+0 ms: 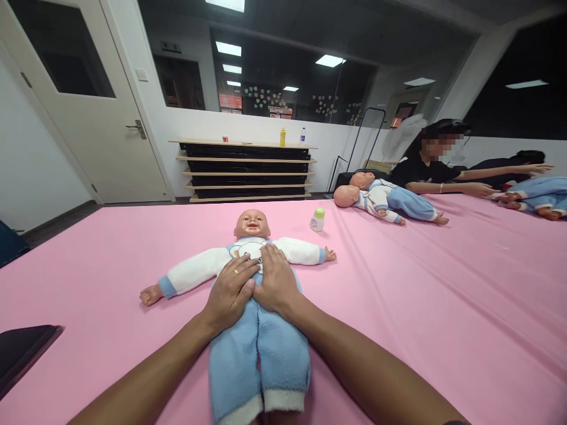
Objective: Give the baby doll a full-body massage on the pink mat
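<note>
A baby doll (pixel 252 225) lies face up on a pink sheet (pixel 381 283), its arms spread wide. It wears a white top with blue cuffs and fluffy blue trousers (pixel 283 360). My left hand (pixel 233 289), with a ring on one finger, rests flat on the doll's belly, fingers stretched out. Beside it my right hand (pixel 277 277) lies flat on the belly too, fingers extended toward the chest. The two hands touch near the thumbs, and both cover part of the top's printed front. Past the doll's outstretched arm stands a small white bottle with a green cap (pixel 318 219).
Two more dolls (pixel 385 198) lie at the far right. Behind them a person in black (pixel 425 162) reaches toward another doll (pixel 538 195). A dark flat object (pixel 26 351) sits at the left edge. Stacked boards (pixel 245 171) stand by the wall, near a door (pixel 93 106).
</note>
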A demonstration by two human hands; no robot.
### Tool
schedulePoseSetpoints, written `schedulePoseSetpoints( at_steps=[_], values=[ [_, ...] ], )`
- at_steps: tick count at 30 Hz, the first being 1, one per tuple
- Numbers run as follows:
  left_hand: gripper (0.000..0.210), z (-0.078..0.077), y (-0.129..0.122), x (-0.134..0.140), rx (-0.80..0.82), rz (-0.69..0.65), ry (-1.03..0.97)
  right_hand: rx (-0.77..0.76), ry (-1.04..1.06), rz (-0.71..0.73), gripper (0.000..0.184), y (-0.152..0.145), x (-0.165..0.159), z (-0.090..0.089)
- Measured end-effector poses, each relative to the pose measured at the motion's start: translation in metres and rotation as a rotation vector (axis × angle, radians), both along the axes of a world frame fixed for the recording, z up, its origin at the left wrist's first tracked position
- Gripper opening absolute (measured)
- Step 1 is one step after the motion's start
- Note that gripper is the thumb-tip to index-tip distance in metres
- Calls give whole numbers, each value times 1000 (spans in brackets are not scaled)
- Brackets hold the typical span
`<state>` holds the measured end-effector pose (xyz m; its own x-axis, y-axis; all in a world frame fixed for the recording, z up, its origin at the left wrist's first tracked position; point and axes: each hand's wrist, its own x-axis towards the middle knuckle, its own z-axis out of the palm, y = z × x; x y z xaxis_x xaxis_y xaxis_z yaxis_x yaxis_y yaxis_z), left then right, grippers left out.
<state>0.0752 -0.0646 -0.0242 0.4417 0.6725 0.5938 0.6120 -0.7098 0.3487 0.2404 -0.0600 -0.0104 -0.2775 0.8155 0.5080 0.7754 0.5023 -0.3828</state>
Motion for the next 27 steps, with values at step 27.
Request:
schedulePoseSetpoints(
  at_steps=[27],
  values=[
    [46,-10,6,-3,117,-20,-14,50,-25,81,73,3,1,-1]
  ],
)
